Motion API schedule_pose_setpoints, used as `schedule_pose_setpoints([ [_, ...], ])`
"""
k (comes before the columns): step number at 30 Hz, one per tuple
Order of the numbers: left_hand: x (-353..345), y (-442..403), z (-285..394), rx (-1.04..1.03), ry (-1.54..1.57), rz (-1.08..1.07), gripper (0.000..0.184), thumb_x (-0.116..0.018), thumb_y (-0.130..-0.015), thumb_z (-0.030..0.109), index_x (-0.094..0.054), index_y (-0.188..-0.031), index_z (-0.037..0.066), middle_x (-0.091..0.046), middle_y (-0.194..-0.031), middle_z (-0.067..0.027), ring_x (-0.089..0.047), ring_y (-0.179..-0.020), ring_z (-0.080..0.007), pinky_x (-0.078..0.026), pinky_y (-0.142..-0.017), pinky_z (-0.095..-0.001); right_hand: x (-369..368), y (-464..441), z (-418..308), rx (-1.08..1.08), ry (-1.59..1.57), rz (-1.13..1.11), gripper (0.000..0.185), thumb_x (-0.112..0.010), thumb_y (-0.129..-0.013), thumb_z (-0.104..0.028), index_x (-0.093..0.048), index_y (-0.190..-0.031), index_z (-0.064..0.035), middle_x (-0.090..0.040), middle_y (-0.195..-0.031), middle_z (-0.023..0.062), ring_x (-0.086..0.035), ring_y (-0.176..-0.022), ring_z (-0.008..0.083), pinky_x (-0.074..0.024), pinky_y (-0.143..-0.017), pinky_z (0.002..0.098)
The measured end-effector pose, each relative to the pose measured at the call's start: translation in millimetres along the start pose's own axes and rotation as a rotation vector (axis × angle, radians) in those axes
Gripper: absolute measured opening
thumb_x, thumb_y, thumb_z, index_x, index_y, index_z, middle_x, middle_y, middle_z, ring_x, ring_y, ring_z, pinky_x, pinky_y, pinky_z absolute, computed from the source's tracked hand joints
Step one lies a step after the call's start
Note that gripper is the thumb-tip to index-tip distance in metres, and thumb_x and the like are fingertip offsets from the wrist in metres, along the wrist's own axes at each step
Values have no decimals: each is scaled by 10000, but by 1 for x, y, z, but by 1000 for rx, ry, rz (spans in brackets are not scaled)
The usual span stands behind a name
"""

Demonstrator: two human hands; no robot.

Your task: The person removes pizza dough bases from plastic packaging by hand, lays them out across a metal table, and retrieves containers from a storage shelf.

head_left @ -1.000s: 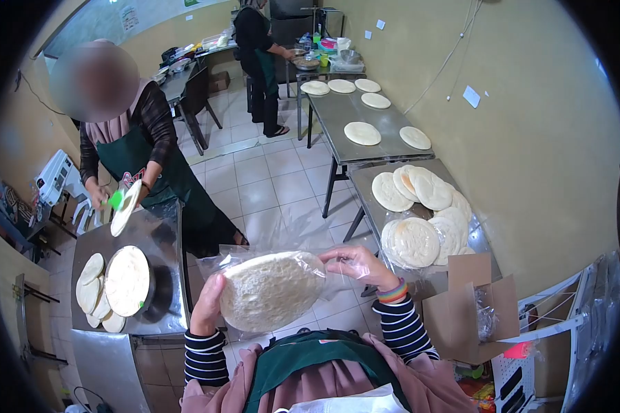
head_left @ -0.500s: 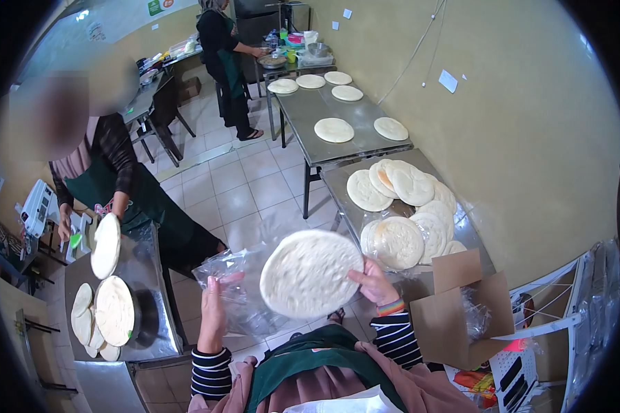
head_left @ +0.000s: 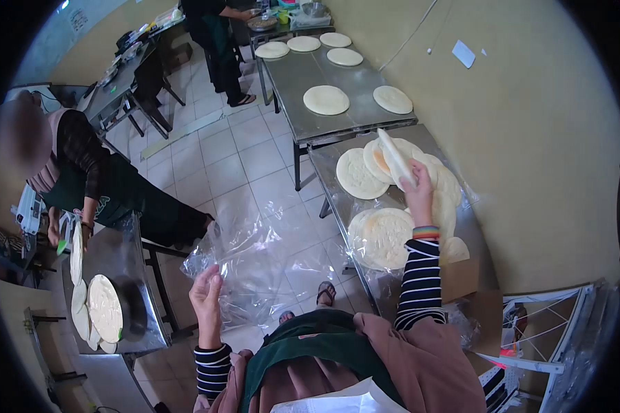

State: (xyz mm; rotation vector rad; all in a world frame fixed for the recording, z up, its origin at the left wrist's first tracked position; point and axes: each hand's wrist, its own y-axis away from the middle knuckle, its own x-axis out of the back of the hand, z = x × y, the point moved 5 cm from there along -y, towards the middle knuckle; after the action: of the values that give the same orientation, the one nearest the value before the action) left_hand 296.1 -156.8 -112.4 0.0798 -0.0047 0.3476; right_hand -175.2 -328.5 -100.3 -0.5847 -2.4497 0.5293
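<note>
Over on the right, above the steel table point(head_left: 474, 239), the right hand point(head_left: 421, 187) has a round flatbread point(head_left: 394, 157) pinched by its lower edge, thumb on one face and fingers closed round the other. It's standing nearly on edge, so you get a skinny sliver whose long axis slants from the hand up, away and a bit left. Can't tell if it's touching the flatbread pile point(head_left: 358, 173) behind it.

Meanwhile the left hand point(head_left: 205, 297), half curled, has fingertips and thumb together on the near-left edge of a clear plastic bag point(head_left: 251, 255), which spreads forward and right of it over the floor. So bread and bag are well apart: bread's ahead and to the right of the bag, right hand on it, left hand nowhere near. Just nearer than that pile, a plastic-wrapped flatbread point(head_left: 382, 237) lies flat.
</note>
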Motion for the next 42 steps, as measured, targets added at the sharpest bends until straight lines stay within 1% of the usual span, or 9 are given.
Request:
schedule_pose_setpoints([
  [7, -12, -4, 17, -174, -42, 75, 232, -615, -776, 26, -510, -980, 60, -491, -967, -14, -465, -821, -85, -408, -738, -212, -81, 160, 42, -134, 536, -644, 348, -710, -618, -125, -607, -946, -75, -401, -1235, 150, -368, -1158, 343, -313, -963, 395],
  [15, 11, -10, -7, 93, 141, -83, 317, -478, -728, -98, -561, -1005, 31, -538, -970, -33, -512, -840, -126, -426, -745, -227, -58, 184, 57, 18, 539, -381, 96, -557, -761, -72, -595, -846, -46, -530, -1083, 143, -549, -843, 343, -435, -746, 403],
  [17, 22, -15, -15, 94, 91, -111, 356, -455, -693, -121, -584, -994, 19, -554, -978, -45, -524, -856, -136, -429, -753, -231, -35, 172, 48, -216, 346, -112, 127, -511, -804, -79, -568, -913, -46, -572, -982, 143, -551, -823, 344, -434, -727, 409],
  [22, 26, -27, -39, -182, -423, -187, 371, -419, -675, -114, -606, -974, 3, -580, -937, -146, -541, -925, -244, -408, -834, -293, 29, 128, -24, -41, -108, 446, 131, -414, -913, -124, -464, -952, -10, -579, -896, 130, -567, -890, 219, -435, -801, 326],
  [25, 16, -29, -48, -230, -479, -160, 352, -432, -696, -85, -598, -993, 6, -580, -930, -188, -519, -964, -313, -377, -881, -332, 50, 120, -85, -116, -565, 463, 130, -403, -926, -146, -439, -934, -22, -566, -924, 115, -550, -923, 189, -429, -838, 325],
  [28, -7, -22, -33, -376, -668, -235, 280, -446, -787, 17, -585, -1030, 17, -571, -989, -191, -513, -985, -289, -369, -892, -323, 40, 137, -120, -331, -1045, 344, 149, -417, -924, -167, -458, -953, -27, -562, -964, 109, -547, -941, 183, -429, -859, 327],
  [34, -46, 17, -8, -20, 327, -618, 449, -314, -941, 308, -448, -1191, -40, -504, -1190, -113, -482, -1077, -222, -326, -958, -319, -7, 201, -170, -573, -1417, 233, 195, -430, -912, -190, -507, -1027, -52, -571, -1040, 79, -534, -999, 200, -413, -898, 377],
  [38, -46, 44, 9, 136, 826, -592, 664, -223, -905, 516, -357, -1272, -21, -443, -1266, -124, -421, -1167, -218, -303, -995, -344, -4, 246, -190, -555, -1472, 342, 176, -444, -895, -180, -522, -998, -60, -571, -1031, 70, -533, -998, 206, -414, -889, 371],
  [42, -44, 73, 26, -5, 725, -822, 920, -318, -761, 718, -324, -1288, -36, -424, -1278, -125, -389, -1190, -203, -277, -1008, -352, 15, 285, -186, -569, -1418, 397, 147, -445, -869, -174, -504, -965, -81, -557, -1056, 100, -517, -1000, 204, -398, -890, 364],
])
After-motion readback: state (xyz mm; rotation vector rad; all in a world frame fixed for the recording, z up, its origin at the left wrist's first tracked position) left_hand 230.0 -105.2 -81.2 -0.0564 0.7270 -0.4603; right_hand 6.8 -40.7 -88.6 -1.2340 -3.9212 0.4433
